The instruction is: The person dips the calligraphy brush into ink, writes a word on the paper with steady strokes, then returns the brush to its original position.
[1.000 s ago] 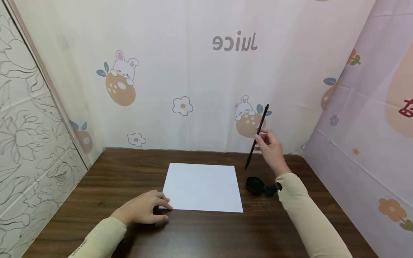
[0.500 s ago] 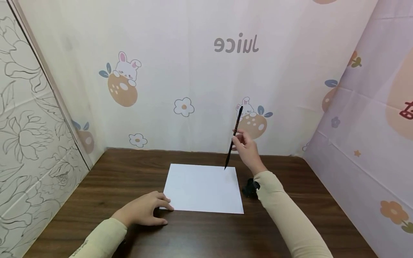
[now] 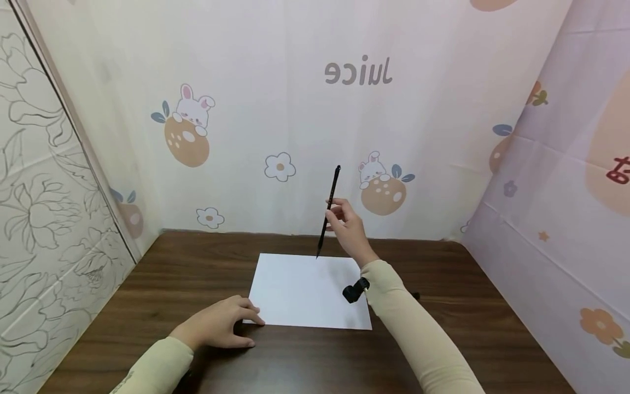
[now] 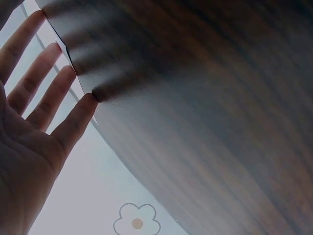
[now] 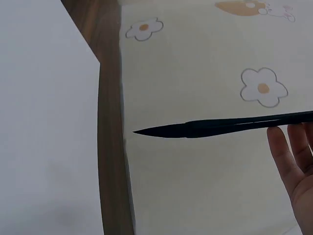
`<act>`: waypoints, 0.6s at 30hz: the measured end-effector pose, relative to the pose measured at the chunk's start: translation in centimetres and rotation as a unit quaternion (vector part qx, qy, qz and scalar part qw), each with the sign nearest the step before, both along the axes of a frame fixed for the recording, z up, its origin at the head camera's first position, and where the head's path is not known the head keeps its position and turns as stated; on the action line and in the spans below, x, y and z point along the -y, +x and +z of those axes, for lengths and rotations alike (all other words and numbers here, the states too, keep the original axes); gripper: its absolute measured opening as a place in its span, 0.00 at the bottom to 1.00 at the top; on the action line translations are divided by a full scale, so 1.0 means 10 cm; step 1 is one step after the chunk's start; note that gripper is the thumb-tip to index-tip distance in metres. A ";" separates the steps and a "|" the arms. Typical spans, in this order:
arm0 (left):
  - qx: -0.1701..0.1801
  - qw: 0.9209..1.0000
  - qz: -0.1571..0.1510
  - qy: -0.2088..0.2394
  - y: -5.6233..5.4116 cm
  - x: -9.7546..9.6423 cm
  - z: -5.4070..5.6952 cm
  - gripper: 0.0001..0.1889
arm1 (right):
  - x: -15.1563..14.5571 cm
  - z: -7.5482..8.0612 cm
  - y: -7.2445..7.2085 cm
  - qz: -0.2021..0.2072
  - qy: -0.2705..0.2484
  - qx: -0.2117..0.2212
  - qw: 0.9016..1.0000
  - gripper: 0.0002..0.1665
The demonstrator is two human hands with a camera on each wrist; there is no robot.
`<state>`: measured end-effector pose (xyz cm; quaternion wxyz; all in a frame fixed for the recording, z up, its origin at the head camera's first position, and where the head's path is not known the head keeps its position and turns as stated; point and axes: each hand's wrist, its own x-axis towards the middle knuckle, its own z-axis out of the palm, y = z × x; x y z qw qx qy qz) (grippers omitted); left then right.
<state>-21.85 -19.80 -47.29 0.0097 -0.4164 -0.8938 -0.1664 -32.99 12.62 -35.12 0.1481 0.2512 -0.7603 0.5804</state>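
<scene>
My right hand point(image 3: 350, 232) pinches a black calligraphy brush point(image 3: 323, 232) around the middle of its handle, bristles downward and slightly tilted. In the head view the brush's tip overlaps the far edge of a blank white sheet of paper point(image 3: 295, 290). Dark, pointed bristles show on the brush point(image 5: 210, 128) in the right wrist view, away from the paper. At the sheet's near left corner, my left hand point(image 3: 221, 323) rests with relaxed fingers spread. From the left wrist view, its fingertips point(image 4: 88, 100) meet the table.
A small black wrist camera point(image 3: 355, 290) hangs under the right wrist over the paper. Beyond the right sleeve, a bit of a black object point(image 3: 415, 296) pokes out, mostly hidden. The brown wooden table point(image 3: 315, 361) backs onto a printed curtain point(image 3: 236, 109).
My right hand has carried the brush leftward, from right of the paper to above its far edge. The black object on the table is now mostly behind the sleeve. My left hand stays put.
</scene>
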 end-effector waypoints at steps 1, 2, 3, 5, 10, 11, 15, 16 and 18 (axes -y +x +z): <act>0.001 1.000 0.000 0.000 0.00 0.00 0.00 0.17 | 0.04 0.00 0.00 0.002 0.000 0.001 1.000 0.18; 0.001 1.000 0.000 0.000 0.01 0.00 -0.01 0.17 | 0.08 -0.01 0.01 0.006 0.000 0.002 1.000 0.18; 0.000 1.000 0.000 0.000 0.01 0.00 -0.01 0.17 | 0.11 -0.01 0.01 0.007 0.002 0.001 1.000 0.18; 0.002 1.000 0.001 0.001 0.01 0.01 -0.01 0.17 | 0.18 -0.06 -0.04 0.011 0.001 0.000 1.000 0.18; -0.006 1.000 -0.007 0.008 0.01 0.00 0.01 0.17 | 0.32 -0.28 -0.24 0.011 -0.005 -0.001 1.000 0.19; -0.010 1.000 -0.010 0.010 0.01 0.01 0.01 0.17 | 0.35 -0.31 -0.27 0.012 -0.006 0.000 1.000 0.20; -0.016 1.000 -0.015 0.015 0.01 0.02 0.01 0.17 | 0.48 -0.34 -0.25 0.017 -0.015 -0.001 1.000 0.18; -0.015 1.000 -0.014 0.015 0.01 0.02 0.01 0.17 | 0.51 -0.35 -0.25 0.018 -0.016 0.000 1.000 0.18; -0.013 1.000 -0.012 0.014 0.01 0.02 0.00 0.17 | 0.56 -0.38 -0.24 0.021 -0.017 0.001 1.000 0.17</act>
